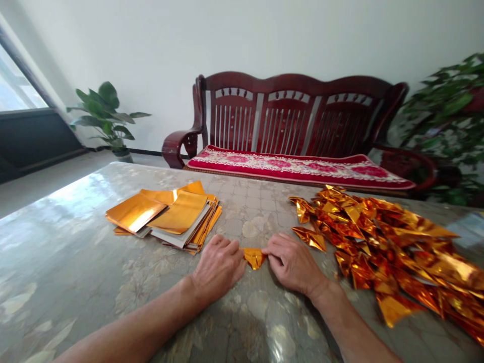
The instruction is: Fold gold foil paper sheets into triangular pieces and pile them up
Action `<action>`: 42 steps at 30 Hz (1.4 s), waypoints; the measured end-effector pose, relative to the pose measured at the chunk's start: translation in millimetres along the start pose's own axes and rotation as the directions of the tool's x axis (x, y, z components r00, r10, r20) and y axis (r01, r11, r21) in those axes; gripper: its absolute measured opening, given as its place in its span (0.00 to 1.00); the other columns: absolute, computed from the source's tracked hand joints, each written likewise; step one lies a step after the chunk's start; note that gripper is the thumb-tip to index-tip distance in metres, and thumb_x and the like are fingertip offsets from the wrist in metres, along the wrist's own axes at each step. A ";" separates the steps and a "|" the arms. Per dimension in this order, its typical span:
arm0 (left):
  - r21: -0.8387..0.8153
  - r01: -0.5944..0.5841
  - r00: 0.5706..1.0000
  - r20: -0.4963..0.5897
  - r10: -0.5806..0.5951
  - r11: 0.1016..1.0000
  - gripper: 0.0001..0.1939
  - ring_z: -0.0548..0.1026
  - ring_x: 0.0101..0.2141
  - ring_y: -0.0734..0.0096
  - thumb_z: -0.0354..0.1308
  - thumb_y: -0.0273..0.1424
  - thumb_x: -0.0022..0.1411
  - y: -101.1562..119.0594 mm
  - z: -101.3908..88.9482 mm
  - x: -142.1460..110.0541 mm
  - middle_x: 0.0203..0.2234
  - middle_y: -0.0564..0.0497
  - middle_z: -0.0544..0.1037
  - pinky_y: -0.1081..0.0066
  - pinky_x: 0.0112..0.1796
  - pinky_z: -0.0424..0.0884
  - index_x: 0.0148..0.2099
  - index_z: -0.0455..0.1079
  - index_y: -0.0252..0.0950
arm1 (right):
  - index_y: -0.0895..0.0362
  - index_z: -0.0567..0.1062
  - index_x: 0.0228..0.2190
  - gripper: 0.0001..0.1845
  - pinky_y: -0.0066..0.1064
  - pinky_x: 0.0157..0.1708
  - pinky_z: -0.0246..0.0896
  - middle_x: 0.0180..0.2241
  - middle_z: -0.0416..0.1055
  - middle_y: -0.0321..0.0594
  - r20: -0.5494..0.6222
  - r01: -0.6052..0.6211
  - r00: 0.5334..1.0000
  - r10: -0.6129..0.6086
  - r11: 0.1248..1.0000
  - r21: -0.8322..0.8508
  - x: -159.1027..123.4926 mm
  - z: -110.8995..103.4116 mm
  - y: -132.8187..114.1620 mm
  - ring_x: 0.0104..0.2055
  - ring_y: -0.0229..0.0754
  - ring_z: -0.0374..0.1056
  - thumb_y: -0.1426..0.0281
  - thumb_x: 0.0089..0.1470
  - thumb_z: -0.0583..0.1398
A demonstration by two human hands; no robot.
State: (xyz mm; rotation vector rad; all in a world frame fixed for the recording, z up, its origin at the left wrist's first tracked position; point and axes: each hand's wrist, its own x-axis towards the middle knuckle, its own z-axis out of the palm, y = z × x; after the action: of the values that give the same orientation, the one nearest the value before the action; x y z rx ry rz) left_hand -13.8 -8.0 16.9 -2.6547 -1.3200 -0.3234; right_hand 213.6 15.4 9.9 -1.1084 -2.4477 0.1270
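Between my two hands is a small piece of folded gold foil paper, low over the table, its lower edge narrowing to a point. My left hand is closed on the paper's left end, with the fingers curled and the fingertips partly hidden. At the right end, the thumb and fingers of my right hand pinch the paper. A stack of flat gold foil sheets, some showing grey backs, lies beyond my left hand. To the right of my right hand spreads a heap of folded gold foil pieces.
The table has a shiny patterned cover. Behind it stands a dark red wooden bench with a red floral cushion. A potted plant is at the left, and leafy greenery at the right. Something pale and translucent lies at the right edge.
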 end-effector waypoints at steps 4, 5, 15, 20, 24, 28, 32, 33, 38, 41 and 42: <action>-0.011 0.064 0.998 0.020 -0.064 0.998 0.12 0.71 0.34 0.63 0.55 0.39 0.68 1.4 -1.4 8.2 0.30 0.51 0.74 0.61 0.39 0.59 0.33 0.71 0.39 | 0.55 0.75 0.27 0.09 0.32 0.37 0.57 0.29 0.69 0.37 0.012 -0.060 0.998 0.060 0.998 -0.007 4.5 0.0 -2.6 0.36 0.41 0.63 0.72 0.59 0.59; -0.012 0.085 0.996 0.026 -0.085 0.996 0.12 0.71 0.35 0.62 0.57 0.40 0.66 1.5 -1.5 10.2 0.30 0.51 0.74 0.62 0.39 0.59 0.34 0.71 0.39 | 0.55 0.74 0.26 0.09 0.32 0.37 0.57 0.29 0.69 0.37 0.015 -0.073 0.997 0.073 0.997 -0.004 5.3 0.3 -2.7 0.36 0.41 0.63 0.72 0.59 0.60; -0.104 0.225 0.972 0.087 -0.216 0.969 0.14 0.72 0.38 0.61 0.57 0.46 0.64 -1.4 2.6 14.6 0.34 0.51 0.75 0.64 0.37 0.58 0.38 0.71 0.41 | 0.54 0.71 0.28 0.06 0.31 0.36 0.54 0.30 0.69 0.33 0.064 -0.295 0.954 0.291 0.954 0.060 9.5 3.3 -1.5 0.37 0.41 0.63 0.71 0.52 0.65; -0.189 0.299 0.952 0.129 -0.278 0.935 0.15 0.73 0.39 0.61 0.61 0.46 0.61 -3.9 5.2 19.0 0.35 0.52 0.76 0.66 0.37 0.59 0.42 0.70 0.41 | 0.53 0.71 0.32 0.05 0.31 0.38 0.54 0.34 0.70 0.34 0.109 -0.269 0.958 0.264 0.962 0.037 10.8 1.5 -1.2 0.39 0.41 0.64 0.70 0.54 0.64; -0.258 0.315 0.945 0.170 -0.278 0.913 0.18 0.74 0.39 0.61 0.60 0.49 0.60 -7.0 5.6 18.8 0.35 0.51 0.77 0.67 0.38 0.59 0.44 0.71 0.41 | 0.53 0.71 0.30 0.05 0.32 0.39 0.54 0.35 0.70 0.35 0.112 -0.246 0.963 0.243 0.969 0.009 10.7 -0.3 -2.9 0.41 0.42 0.63 0.71 0.55 0.63; -0.280 0.290 0.953 0.175 -0.248 0.915 0.16 0.73 0.38 0.61 0.58 0.48 0.62 -8.0 5.2 19.6 0.34 0.50 0.76 0.68 0.36 0.57 0.38 0.72 0.40 | 0.54 0.69 0.30 0.06 0.31 0.39 0.53 0.34 0.70 0.35 0.106 -0.227 0.969 0.224 0.974 0.018 9.9 -1.7 -3.3 0.40 0.42 0.63 0.72 0.54 0.63; -0.369 0.313 0.948 0.170 -0.268 0.875 0.13 0.72 0.35 0.64 0.66 0.42 0.55 -6.4 7.4 21.1 0.29 0.52 0.75 0.70 0.33 0.55 0.34 0.70 0.39 | 0.53 0.71 0.33 0.06 0.30 0.36 0.52 0.32 0.71 0.33 0.124 -0.247 0.963 0.239 0.967 0.056 8.7 -4.0 -1.3 0.39 0.41 0.63 0.73 0.53 0.63; -0.407 0.323 0.946 0.169 -0.277 0.854 0.12 0.72 0.33 0.65 0.67 0.39 0.55 -5.8 8.8 20.8 0.28 0.53 0.74 0.71 0.31 0.55 0.33 0.69 0.39 | 0.53 0.71 0.33 0.06 0.30 0.36 0.52 0.32 0.71 0.33 0.130 -0.250 0.962 0.241 0.966 0.063 8.4 -4.5 -0.7 0.38 0.41 0.63 0.72 0.53 0.64; -0.630 0.339 0.936 0.148 -0.320 0.699 0.08 0.69 0.28 0.72 0.62 0.32 0.57 -3.1 18.3 14.7 0.24 0.57 0.71 0.74 0.28 0.55 0.30 0.66 0.38 | 0.53 0.72 0.26 0.05 0.30 0.36 0.52 0.31 0.71 0.33 0.132 -0.269 0.958 0.254 0.957 0.111 8.9 -6.1 -0.5 0.38 0.41 0.64 0.70 0.52 0.64; -0.674 0.343 0.924 0.118 -0.363 0.654 0.05 0.69 0.28 0.72 0.58 0.30 0.59 -1.1 18.4 12.4 0.25 0.57 0.71 0.74 0.29 0.58 0.31 0.65 0.37 | 0.54 0.72 0.27 0.04 0.29 0.33 0.53 0.29 0.71 0.33 0.102 -0.333 0.943 0.318 0.919 0.213 11.4 -7.6 -3.0 0.35 0.39 0.66 0.72 0.52 0.62; -0.672 0.338 0.923 0.099 -0.371 0.659 0.04 0.70 0.29 0.72 0.58 0.29 0.60 -0.3 16.8 12.3 0.26 0.56 0.72 0.74 0.30 0.59 0.32 0.66 0.37 | 0.54 0.72 0.27 0.04 0.28 0.33 0.53 0.29 0.71 0.33 0.082 -0.336 0.942 0.326 0.912 0.235 12.3 -8.6 -4.2 0.34 0.39 0.66 0.73 0.52 0.61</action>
State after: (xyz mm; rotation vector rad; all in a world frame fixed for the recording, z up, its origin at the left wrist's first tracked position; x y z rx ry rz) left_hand -4.8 5.5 4.0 -2.8462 -2.0277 -1.1218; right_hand 207.3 20.7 23.1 -1.4054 -2.1798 0.5489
